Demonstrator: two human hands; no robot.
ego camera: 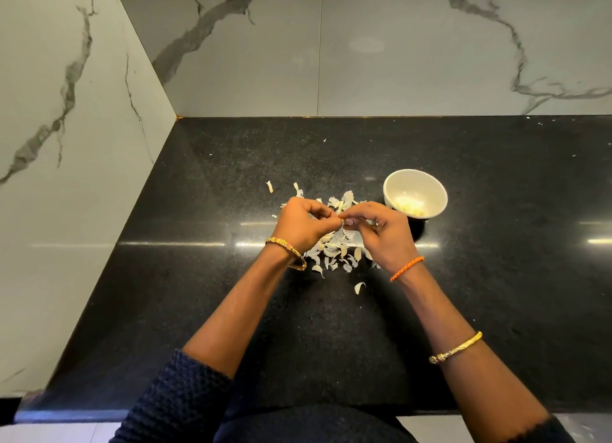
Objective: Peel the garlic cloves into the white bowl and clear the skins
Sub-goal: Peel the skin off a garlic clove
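Two forearms reach over a black stone counter (198,310), a gold bangle (457,347) on the right forearm, another gold bangle (286,251) at the left wrist and one orange thread band (406,268) at the right wrist. A lone skin (359,287) lies nearest the person, apart from the main heap of garlic skins (334,254), too many and too overlapped to count, spread under and between the wrists. Above the heap, the left hand (303,222) and right hand (381,232) meet fingertip to fingertip, both curled and pinching one small garlic clove (341,222), largely hidden by the fingers. Just beyond the right hand stands the single white bowl (430,186), holding a small clump of pale peeled cloves (410,206) whose number cannot be told.

The risks, as judged: the slick clove may slip from the pinch and drop into the heap, where unpeeled pieces may be lost among husks; a papery skin clinging to the fingers may ride into the bowl; and a brisk sweep of the right wrist may knock the bowl or scatter skins toward the far stray flecks (270,187).
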